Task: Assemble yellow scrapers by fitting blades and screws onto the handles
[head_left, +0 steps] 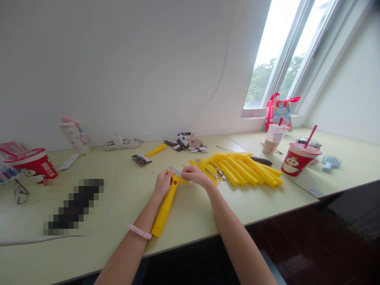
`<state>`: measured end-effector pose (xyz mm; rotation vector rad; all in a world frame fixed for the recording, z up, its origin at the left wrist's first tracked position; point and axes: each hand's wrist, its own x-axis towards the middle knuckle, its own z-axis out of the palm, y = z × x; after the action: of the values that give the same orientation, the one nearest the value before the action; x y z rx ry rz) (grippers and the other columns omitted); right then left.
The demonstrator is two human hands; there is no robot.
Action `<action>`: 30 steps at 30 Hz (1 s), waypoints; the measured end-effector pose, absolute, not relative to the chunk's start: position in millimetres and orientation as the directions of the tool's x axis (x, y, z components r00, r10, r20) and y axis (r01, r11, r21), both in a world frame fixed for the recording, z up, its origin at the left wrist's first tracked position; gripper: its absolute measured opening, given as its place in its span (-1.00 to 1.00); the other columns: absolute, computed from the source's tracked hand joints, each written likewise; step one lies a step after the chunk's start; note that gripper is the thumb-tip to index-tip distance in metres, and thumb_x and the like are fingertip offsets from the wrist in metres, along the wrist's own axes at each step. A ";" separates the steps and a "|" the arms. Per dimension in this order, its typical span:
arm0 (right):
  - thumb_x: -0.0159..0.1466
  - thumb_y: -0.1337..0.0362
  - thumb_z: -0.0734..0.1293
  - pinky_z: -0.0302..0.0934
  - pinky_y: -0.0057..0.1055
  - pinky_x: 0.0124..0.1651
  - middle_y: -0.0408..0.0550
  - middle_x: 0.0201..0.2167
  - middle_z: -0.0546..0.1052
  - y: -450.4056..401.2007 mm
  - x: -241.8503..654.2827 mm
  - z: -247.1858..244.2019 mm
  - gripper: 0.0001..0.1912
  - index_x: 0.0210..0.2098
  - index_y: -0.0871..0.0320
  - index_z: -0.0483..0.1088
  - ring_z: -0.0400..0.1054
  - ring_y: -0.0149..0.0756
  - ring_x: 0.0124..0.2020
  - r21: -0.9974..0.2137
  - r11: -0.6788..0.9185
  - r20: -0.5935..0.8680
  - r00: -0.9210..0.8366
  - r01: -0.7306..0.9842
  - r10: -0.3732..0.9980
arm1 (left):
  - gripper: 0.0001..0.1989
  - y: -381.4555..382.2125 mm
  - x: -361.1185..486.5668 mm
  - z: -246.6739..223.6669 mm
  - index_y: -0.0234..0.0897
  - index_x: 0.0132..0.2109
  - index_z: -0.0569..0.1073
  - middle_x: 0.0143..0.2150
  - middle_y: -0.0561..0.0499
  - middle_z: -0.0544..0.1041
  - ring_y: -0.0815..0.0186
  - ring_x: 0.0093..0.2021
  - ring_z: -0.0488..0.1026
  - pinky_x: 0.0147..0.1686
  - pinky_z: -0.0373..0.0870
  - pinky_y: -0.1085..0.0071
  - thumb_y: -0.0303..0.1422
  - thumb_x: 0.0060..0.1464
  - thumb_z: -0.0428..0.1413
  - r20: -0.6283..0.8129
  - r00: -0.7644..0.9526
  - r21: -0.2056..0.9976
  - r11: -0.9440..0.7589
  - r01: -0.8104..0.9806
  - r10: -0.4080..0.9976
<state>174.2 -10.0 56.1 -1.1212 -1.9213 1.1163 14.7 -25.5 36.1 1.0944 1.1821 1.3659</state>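
Observation:
A yellow scraper [165,208] with a long handle lies toward me, its head turned to the wall. My left hand [164,183] is closed around the left end of that head. Across the head sits a flat metal blade [175,171]. My right hand [194,174] pinches at the right end of the head; a thin, light tip shows by its fingers, too small to name. Just right of this hand lie flat yellow pieces with metal parts [211,170]. Beside them is a pile of yellow handles [243,168].
Behind my hands are another yellow scraper handle [156,150] with dark packaging and crumpled black card packages [185,141]. A power strip [122,145] lies by the wall. Red cups [300,160] and a clear cup [273,138] stand right; a bottle [74,136] stands left.

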 end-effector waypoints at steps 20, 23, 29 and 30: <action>-0.02 0.28 0.23 -0.13 -0.54 -0.56 -0.22 -0.65 0.25 -14.4 171.6 60.7 -0.86 -0.64 0.20 0.21 0.04 -0.54 -0.61 -0.994 0.033 -0.011 -0.404 0.101 0.915 | -0.77 -23.0 6.7 40.6 -0.29 -0.53 0.28 -0.70 0.15 0.29 0.43 -0.69 0.25 -0.65 0.19 0.51 -0.22 -0.16 0.11 0.108 -0.334 0.968 -0.176 -0.179 0.936; -0.05 0.30 0.23 -0.18 -0.53 -0.56 -0.23 -0.66 0.22 -13.2 169.6 58.5 -0.86 -0.65 0.19 0.17 0.00 -0.54 -0.62 -0.997 0.025 -0.007 -0.387 0.077 0.922 | -0.78 -25.0 8.7 44.2 -0.30 -0.51 0.29 -0.68 0.14 0.31 0.44 -0.68 0.27 -0.64 0.21 0.51 -0.24 -0.17 0.11 0.083 -0.323 0.964 -0.158 -0.213 0.943; -0.05 0.30 0.23 -0.21 -0.51 -0.56 -0.24 -0.67 0.19 -11.6 170.9 56.9 -0.84 -0.67 0.18 0.14 -0.02 -0.53 -0.62 -0.996 0.071 0.045 -0.357 0.060 0.933 | -0.73 -30.3 12.1 49.4 -0.35 -0.39 0.33 -0.60 0.09 0.39 0.41 -0.65 0.33 -0.61 0.29 0.46 -0.21 -0.18 0.13 0.000 -0.214 0.960 -0.060 -0.272 0.977; -0.05 0.30 0.23 -0.21 -0.51 -0.56 -0.24 -0.67 0.19 -11.9 171.1 57.4 -0.84 -0.67 0.18 0.14 -0.02 -0.53 -0.63 -0.995 0.069 0.041 -0.352 0.066 0.935 | -0.72 -30.9 12.4 49.7 -0.36 -0.37 0.34 -0.60 0.08 0.40 0.41 -0.65 0.33 -0.62 0.29 0.46 -0.22 -0.18 0.13 -0.014 -0.207 0.964 -0.042 -0.262 0.978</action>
<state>171.1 -11.9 57.4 -1.0333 -1.5547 1.3855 12.4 -30.9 49.7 0.9115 1.1454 1.4852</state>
